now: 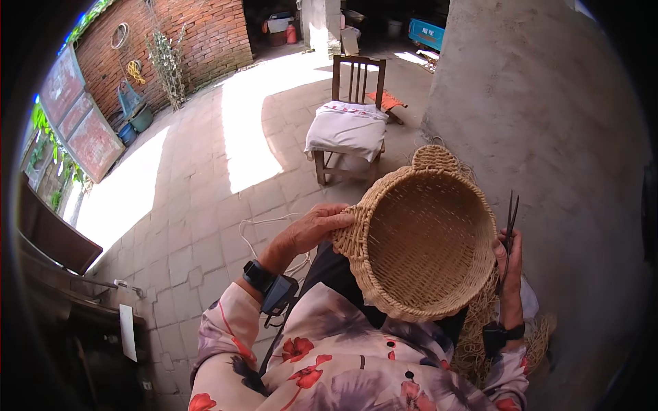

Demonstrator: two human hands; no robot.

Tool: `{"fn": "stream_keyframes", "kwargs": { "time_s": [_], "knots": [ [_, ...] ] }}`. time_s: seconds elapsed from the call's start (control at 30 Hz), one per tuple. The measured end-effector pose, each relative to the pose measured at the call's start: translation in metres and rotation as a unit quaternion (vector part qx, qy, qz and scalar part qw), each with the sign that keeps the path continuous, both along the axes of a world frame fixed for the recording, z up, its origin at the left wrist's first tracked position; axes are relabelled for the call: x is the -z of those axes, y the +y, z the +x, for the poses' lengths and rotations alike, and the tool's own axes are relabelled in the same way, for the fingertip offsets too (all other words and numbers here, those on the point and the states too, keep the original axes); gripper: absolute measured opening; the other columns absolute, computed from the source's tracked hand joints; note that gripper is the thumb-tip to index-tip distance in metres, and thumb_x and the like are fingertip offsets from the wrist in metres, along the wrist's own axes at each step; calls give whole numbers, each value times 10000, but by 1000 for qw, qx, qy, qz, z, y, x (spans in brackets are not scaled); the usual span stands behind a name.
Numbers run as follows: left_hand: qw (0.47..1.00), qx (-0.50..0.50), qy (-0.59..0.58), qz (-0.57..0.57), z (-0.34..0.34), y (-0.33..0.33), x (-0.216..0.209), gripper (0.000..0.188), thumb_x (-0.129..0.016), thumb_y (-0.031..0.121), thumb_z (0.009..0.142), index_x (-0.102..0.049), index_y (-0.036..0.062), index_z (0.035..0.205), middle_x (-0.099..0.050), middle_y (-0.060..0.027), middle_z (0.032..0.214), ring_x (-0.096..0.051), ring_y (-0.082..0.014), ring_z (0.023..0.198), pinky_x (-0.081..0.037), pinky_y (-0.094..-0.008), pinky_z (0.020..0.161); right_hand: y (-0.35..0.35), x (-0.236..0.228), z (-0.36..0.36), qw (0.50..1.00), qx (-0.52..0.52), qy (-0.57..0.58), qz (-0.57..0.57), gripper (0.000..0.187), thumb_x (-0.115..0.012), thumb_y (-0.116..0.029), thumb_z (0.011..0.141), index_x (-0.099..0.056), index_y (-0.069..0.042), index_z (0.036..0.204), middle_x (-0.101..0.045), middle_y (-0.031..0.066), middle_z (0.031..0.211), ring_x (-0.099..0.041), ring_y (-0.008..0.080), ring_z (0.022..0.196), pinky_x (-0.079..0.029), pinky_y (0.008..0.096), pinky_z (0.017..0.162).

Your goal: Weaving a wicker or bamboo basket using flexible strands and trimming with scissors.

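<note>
A round woven basket (432,240) of tan cord rests over my lap, tilted so that its hollow inside shows. Small woven lugs stick out from its rim, one at the far side and one at the left. My left hand (319,226) grips the left lug, thumb on top. At the basket's right side, my right hand (508,264) is closed round a pair of dark scissors (511,222), whose narrow blades point up and away from me. Part of that hand lies behind the basket's wall, so I cannot tell whether it also holds the rim.
Loose tan cord (538,335) lies heaped by my right side, and a pale strand (250,233) trails on the paving at left. Ahead stands a wooden chair (348,127) with a white cloth. A grey wall (548,123) rises close on the right; dark furniture (55,240) stands left.
</note>
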State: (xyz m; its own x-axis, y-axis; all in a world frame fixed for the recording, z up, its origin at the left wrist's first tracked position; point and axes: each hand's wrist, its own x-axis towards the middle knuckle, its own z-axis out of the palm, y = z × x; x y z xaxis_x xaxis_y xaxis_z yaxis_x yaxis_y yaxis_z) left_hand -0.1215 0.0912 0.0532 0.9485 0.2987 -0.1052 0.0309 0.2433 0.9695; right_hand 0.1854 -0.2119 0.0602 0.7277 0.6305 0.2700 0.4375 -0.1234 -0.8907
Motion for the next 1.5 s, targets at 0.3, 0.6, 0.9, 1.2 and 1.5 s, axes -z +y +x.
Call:
{"fn": "stream_keyframes", "kwargs": {
  "time_s": [0.3,0.6,0.9,1.2,1.5],
  "knots": [
    [994,-70,-29,-72,-28,-25,21,341,-552,320,1002,-613,13,1138,-649,-13,905,-624,-82,777,-538,-251,651,30,6,-12,999,-1,37,-7,532,-666,-107,776,-450,-19,1254,-549,76,1092,-539,172,982,-430,304,899],
    [986,-125,-6,-109,-60,-77,43,248,-669,252,939,-619,21,1013,-664,-49,881,-649,-120,755,-567,-281,713,25,7,-18,1000,-10,-9,-3,510,-625,-130,824,-450,2,1283,-569,124,1149,-549,201,1054,-426,323,934],
    [952,-255,-15,-167,-47,-100,38,217,-654,239,952,-619,29,991,-653,-30,825,-633,-91,687,-559,-233,596,26,21,-15,1000,11,6,27,492,-605,-87,818,-449,-2,1277,-554,107,1144,-540,200,1035,-424,309,926],
    [942,-259,-3,-211,-42,-113,36,184,-624,201,970,-609,18,988,-653,-50,838,-632,-106,681,-568,-254,602,27,20,-12,1000,14,-18,2,490,-622,-118,825,-444,0,1266,-554,114,1117,-536,199,1012,-429,321,912],
    [935,-315,-43,-156,-52,-106,39,198,-582,226,994,-575,31,958,-639,-61,863,-626,-114,701,-568,-275,624,24,16,-18,998,19,-53,4,486,-606,-110,808,-461,-5,1260,-562,100,1085,-546,192,965,-436,316,875]
  ]
}}
